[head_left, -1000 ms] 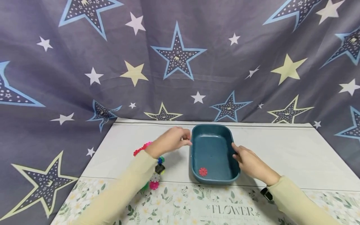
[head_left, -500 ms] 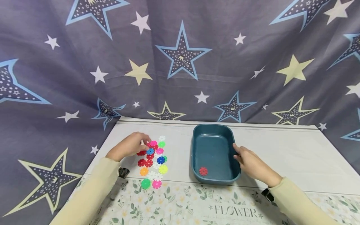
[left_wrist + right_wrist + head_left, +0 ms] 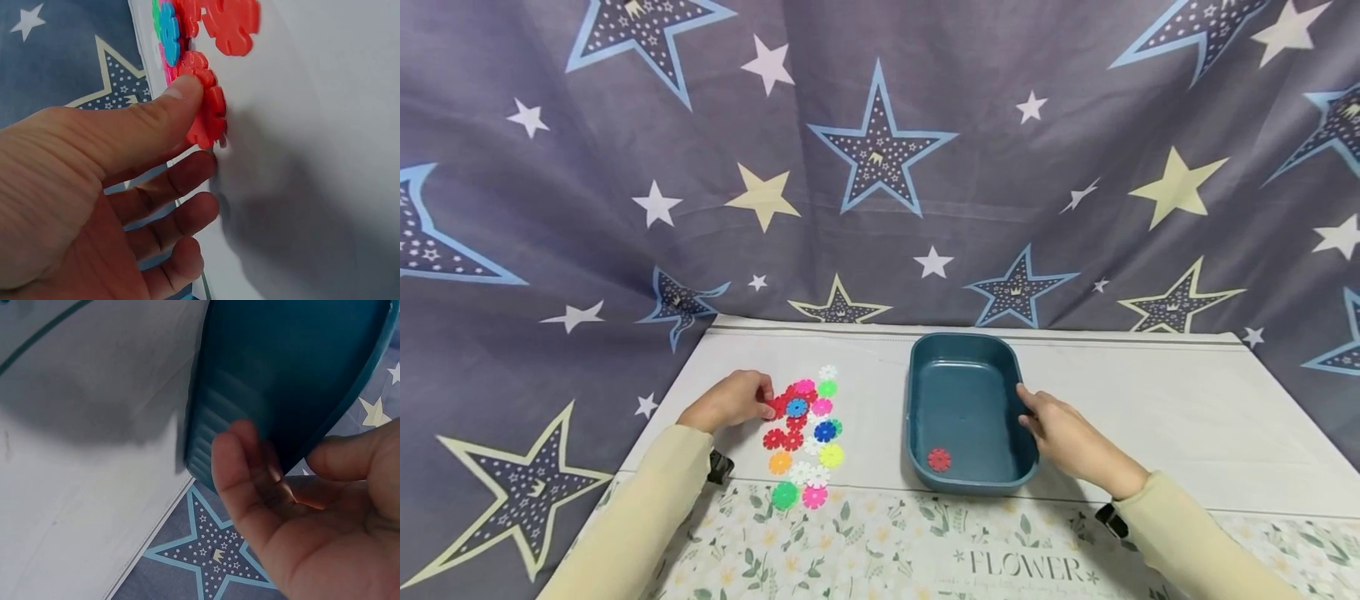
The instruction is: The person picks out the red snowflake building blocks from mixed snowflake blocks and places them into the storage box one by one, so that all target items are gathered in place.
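Observation:
At the left edge of a scattered group of plastic snowflake discs, my left hand point(image 3: 730, 402) pinches a red disc point(image 3: 214, 112). In the left wrist view the thumb lies on the disc's face and the other fingers curl behind and below. A blue disc point(image 3: 797, 407) lies on top of red ones beside the fingertips. My right hand point(image 3: 1067, 433) holds the right rim of a teal plastic basin point(image 3: 973, 408), thumb over the edge and fingers against the outer wall. One red disc point(image 3: 938, 460) lies inside the basin, near its front left corner.
Orange point(image 3: 780, 462), yellow point(image 3: 831, 455), green point(image 3: 786, 496), pink point(image 3: 815, 497) and white discs point(image 3: 827, 372) lie around the red ones. A white and floral cloth point(image 3: 880, 533) covers the table. A star-patterned curtain point(image 3: 880, 250) hangs behind it.
My left hand has gone from the basin's left rim back to the discs, then slightly farther left and down onto a red disc. The right hand stays on the basin.

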Tool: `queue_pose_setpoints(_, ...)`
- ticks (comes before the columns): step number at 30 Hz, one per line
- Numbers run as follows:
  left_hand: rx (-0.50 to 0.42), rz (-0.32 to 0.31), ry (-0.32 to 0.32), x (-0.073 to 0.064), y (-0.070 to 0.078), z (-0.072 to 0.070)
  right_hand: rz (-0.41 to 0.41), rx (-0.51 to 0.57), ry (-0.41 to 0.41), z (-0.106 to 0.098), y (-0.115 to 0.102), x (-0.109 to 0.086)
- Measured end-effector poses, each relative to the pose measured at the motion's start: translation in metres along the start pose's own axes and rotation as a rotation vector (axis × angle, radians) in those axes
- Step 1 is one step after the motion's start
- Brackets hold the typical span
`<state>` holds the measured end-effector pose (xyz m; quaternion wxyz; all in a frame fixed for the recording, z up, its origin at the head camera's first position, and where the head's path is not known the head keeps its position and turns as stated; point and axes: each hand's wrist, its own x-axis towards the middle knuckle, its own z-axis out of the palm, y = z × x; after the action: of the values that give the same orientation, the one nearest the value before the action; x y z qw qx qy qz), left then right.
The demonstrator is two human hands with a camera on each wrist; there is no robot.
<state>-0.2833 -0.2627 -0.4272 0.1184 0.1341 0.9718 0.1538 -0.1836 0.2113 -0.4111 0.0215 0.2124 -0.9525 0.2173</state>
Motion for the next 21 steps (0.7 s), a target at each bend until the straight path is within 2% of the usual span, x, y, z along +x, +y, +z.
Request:
queue_pose_setpoints(6,-0.031,0.055,0.026,-0.003,0.001,-0.001,-0.014,0.005,0.005,0.000,0.001,0.000)
queue_pose_setpoints(12,-0.085,0.163,0.077,-0.005,0.004,-0.009,-0.039,0.034,0.023,-0.001,0.006,-0.001)
queue_pose_setpoints(16,-0.111,0.261,0.114,-0.004,0.018,-0.016,-0.065,0.057,0.040,-0.001,0.009,-0.002)
queue_pose_setpoints(21,-0.145,0.381,0.147,-0.003,0.049,-0.024,-0.048,0.078,0.068,0.000,0.010,-0.002)
